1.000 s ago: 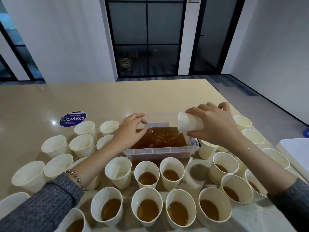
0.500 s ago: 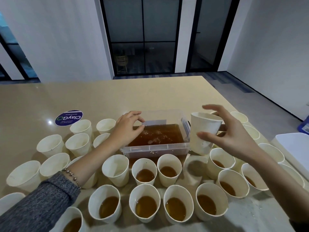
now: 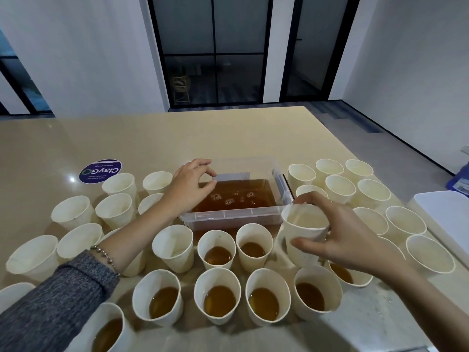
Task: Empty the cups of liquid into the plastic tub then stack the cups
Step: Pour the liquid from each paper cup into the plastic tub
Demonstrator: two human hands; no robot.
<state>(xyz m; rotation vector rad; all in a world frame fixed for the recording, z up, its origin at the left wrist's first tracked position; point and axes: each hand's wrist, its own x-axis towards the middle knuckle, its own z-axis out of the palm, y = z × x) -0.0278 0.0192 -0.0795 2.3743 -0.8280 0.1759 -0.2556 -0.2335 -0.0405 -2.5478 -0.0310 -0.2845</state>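
A clear plastic tub (image 3: 232,216) of brown liquid sits mid-table. My left hand (image 3: 189,189) rests on its left rim, fingers curled on the edge. My right hand (image 3: 337,232) grips an upright, empty white paper cup (image 3: 303,231) just right of the tub's near corner, low over the table. Several cups with brown liquid (image 3: 218,299) stand in rows in front of the tub. Empty cups stand loose on the left (image 3: 118,209) and on the right (image 3: 340,189).
A round purple sticker (image 3: 100,170) lies on the beige table at the back left. A white lid or tray (image 3: 449,219) sits at the right edge. The table surface near the front right looks wet.
My right hand turned the cup from tipped over the tub to upright and carried it down and right of the tub. My left hand stayed on the tub rim.
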